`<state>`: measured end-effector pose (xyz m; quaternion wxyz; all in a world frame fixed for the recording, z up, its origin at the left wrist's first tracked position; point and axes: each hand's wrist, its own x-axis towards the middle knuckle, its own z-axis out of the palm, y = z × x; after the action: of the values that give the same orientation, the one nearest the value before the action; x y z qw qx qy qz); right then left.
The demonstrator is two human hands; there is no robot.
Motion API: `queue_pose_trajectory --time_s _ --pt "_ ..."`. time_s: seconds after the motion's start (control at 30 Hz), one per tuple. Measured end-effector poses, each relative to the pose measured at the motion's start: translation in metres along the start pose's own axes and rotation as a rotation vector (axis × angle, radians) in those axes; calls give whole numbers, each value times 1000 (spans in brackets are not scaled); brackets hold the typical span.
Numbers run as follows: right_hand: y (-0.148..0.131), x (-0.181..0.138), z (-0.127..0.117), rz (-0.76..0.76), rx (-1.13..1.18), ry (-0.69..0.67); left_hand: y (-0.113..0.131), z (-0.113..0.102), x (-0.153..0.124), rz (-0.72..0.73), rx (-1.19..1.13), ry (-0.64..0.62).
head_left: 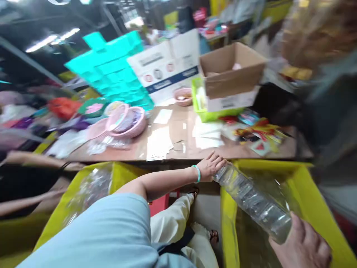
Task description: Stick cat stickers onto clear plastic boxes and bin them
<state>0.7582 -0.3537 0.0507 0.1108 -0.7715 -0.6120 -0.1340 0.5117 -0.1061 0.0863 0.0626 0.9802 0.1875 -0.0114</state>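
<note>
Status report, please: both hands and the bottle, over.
Left hand gripping neck end of clear bottle. Right hand holding its base. Bottle slanted over yellow bin. Nothing blocking it.

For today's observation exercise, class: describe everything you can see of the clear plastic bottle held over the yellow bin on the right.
The clear plastic bottle is transparent, ribbed along its body and looks empty, though blur hides detail. It lies tilted, neck end up-left, base down-right, above the yellow bin. The left hand, wearing a teal bracelet, covers its neck end, hiding any cap; the right hand grips its base.
</note>
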Motion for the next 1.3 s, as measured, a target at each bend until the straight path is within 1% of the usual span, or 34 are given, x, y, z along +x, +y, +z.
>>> queue_pose_trajectory --time_s 0.07,0.13,0.23,0.3,0.4,0.47,0.53,0.6,0.63,0.7,0.73,0.8,0.87,1.0,1.07,1.1,1.17,1.3 --pt "-63 54 2 -195 91 18 -41 -22 -83 -211 -3 10" --pt "-138 100 7 -371 190 -28 -73 -35 -169 -455 -20 -13" --pt "-260 151 18 -544 296 -165 -115 -42 -288 -804 -33 -55" --pt "-345 178 29 -625 344 -249 -145 -43 -358 -942 -28 -43" --pt "-472 208 48 -723 383 -410 -196 -41 -450 -1102 -16 -31" --pt "-549 220 62 -781 409 -499 -232 -36 -503 -1187 -16 -54" --pt "-613 225 77 -819 426 -546 -266 -27 -549 -1244 -28 -94" --pt "-662 226 92 -839 430 -577 -298 -16 -584 -1267 -52 -136" --pt "-679 225 98 -842 427 -593 -313 -10 -598 -1268 -68 -152" --pt "-702 224 108 -838 417 -617 -338 3 -616 -1255 -106 -175" --pt "-708 224 111 -840 413 -622 -347 9 -620 -1251 -124 -181" --pt "-709 225 115 -858 408 -621 -358 21 -622 -1257 -158 -184" --pt "-699 228 117 -880 401 -615 -357 31 -616 -1271 -189 -178" --pt "-668 232 121 -885 380 -588 -341 44 -596 -1256 -243 -129" --pt "-663 232 120 -876 373 -588 -339 47 -593 -1258 -260 -98" --pt "-666 231 119 -872 372 -596 -341 48 -595 -1270 -264 -82" --pt "-684 227 117 -877 386 -617 -350 49 -605 -1319 -266 -48" --pt "-747 209 117 -883 474 -624 -376 49 -639 -1506 -245 70"
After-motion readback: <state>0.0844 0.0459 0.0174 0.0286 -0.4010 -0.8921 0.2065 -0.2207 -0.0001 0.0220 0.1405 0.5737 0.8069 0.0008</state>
